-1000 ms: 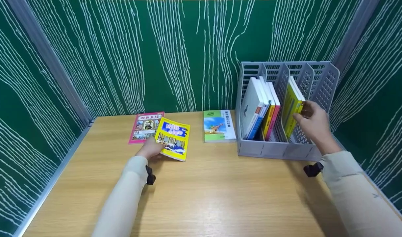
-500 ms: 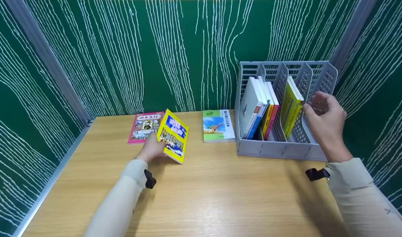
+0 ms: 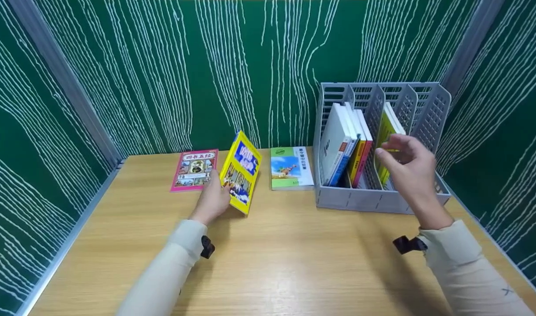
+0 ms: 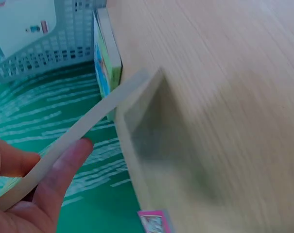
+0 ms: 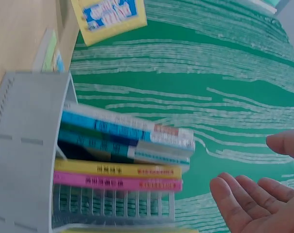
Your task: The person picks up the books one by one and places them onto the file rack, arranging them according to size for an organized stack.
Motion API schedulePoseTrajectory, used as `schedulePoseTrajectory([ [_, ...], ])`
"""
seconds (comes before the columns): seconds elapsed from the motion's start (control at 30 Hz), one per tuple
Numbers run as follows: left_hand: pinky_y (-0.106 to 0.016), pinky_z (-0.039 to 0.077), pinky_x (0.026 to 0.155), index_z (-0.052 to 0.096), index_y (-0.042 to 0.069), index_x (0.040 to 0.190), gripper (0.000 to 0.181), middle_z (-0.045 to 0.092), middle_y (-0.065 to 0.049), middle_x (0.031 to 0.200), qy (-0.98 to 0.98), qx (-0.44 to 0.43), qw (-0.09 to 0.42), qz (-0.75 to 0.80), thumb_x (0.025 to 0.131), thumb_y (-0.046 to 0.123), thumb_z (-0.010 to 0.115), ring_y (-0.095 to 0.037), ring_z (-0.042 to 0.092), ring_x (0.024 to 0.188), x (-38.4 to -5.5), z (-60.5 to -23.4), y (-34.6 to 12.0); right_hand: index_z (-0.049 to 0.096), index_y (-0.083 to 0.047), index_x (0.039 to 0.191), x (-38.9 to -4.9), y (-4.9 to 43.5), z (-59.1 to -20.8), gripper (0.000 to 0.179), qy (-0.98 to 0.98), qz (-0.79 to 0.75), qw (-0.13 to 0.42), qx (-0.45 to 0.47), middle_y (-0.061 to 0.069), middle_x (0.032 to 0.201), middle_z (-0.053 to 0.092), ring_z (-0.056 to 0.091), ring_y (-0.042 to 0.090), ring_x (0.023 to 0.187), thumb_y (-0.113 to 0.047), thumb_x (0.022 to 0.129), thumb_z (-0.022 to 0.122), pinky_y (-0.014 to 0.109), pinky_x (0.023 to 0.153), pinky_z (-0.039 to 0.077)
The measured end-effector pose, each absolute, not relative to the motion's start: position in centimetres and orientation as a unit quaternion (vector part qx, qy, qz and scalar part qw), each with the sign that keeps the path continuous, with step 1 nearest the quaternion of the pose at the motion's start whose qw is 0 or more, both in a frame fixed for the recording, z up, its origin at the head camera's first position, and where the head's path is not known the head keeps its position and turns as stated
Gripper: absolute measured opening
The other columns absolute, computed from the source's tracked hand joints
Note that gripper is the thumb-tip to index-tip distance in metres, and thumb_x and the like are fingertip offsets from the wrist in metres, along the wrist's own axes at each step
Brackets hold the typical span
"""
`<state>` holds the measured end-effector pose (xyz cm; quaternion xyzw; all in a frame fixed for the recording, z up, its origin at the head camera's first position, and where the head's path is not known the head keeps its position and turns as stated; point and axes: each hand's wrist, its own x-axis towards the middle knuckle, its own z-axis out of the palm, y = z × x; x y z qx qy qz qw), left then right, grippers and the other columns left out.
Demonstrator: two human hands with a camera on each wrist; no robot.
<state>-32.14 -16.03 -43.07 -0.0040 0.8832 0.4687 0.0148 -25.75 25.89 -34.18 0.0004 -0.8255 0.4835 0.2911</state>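
My left hand (image 3: 212, 198) pinches a yellow book (image 3: 242, 173) by its left edge, thumb on the front cover and fingers behind. The book is tilted up above the table; in the left wrist view its page edge shows between thumb and finger (image 4: 20, 162). My right hand (image 3: 410, 171) hovers in front of the grey file rack (image 3: 360, 199), fingers loosely bent and holding nothing. Behind it, partly hidden, a yellow-green book (image 3: 385, 127) stands in the rack's third compartment. White and blue books (image 3: 336, 140) lean in the first compartment, yellow and pink ones (image 3: 362, 149) in the second.
A pink comic-style book (image 3: 193, 171) lies flat on the wooden table (image 3: 268, 263) behind my left hand. Next to the rack's left side lies a green and white book (image 3: 291, 167). Green panels (image 3: 290, 66) with white lines enclose the back and sides.
The left hand has tilted the yellow book more upright and carried it to the right. My right hand let go of the yellow-green book, drew back, then moved left in front of the rack.
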Motion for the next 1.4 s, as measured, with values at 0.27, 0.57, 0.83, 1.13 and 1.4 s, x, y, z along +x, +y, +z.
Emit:
schedulePoseTrajectory([
  [0.27,-0.053,0.062,0.106,0.042,0.005,0.143,0.031,0.062,-0.027,0.147,0.906,0.048,-0.061,0.416,0.113,0.009,0.050,-0.040,0.069,0.132,-30.4,-41.6,-13.7,0.061,0.003,0.142,-25.3,23.6,-34.2,0.046,-0.814,0.530,0.231,0.057,0.020,0.131,0.072,0.071,-0.003,0.099,-0.022,0.106,0.072,0.010,0.086,0.059],
  [0.57,-0.054,0.067,0.093,0.048,-0.002,0.141,0.036,0.069,-0.030,0.138,0.917,0.158,-0.169,0.326,0.107,-0.002,0.057,-0.044,0.075,0.120,-28.2,-40.9,-11.8,0.059,0.007,0.143,-25.0,21.0,-34.1,0.048,-0.794,0.583,0.151,0.085,0.026,0.133,0.070,0.074,-0.001,0.098,-0.020,0.106,0.073,0.017,0.086,0.063],
  [0.83,-0.043,0.070,0.076,0.051,-0.007,0.132,0.040,0.075,-0.028,0.118,0.905,0.259,-0.268,0.206,0.095,-0.011,0.066,-0.040,0.082,0.094,-26.7,-40.7,-10.5,0.059,0.002,0.147,-24.9,19.0,-34.4,0.050,-0.790,0.601,0.084,0.089,0.024,0.138,0.069,0.074,0.002,0.104,-0.022,0.106,0.073,0.021,0.090,0.064],
  [1.13,-0.030,0.068,0.071,0.054,-0.004,0.131,0.035,0.075,-0.020,0.105,0.871,0.334,-0.347,0.092,0.102,0.000,0.072,-0.028,0.081,0.080,-25.7,-40.9,-9.4,0.044,0.005,0.160,-25.3,17.2,-35.0,0.066,-0.750,0.654,-0.017,0.095,0.029,0.151,0.062,0.079,0.015,0.112,-0.025,0.107,0.072,0.029,0.094,0.065],
  [1.4,-0.026,0.066,0.083,0.056,0.002,0.128,0.042,0.075,-0.015,0.123,0.830,0.376,-0.412,-0.021,0.098,0.014,0.083,-0.024,0.082,0.107,-25.4,-41.3,-8.7,0.039,-0.004,0.160,-24.9,16.2,-35.4,0.071,-0.726,0.679,-0.061,0.089,0.020,0.153,0.063,0.076,0.030,0.124,-0.037,0.106,0.071,0.036,0.100,0.064],
])
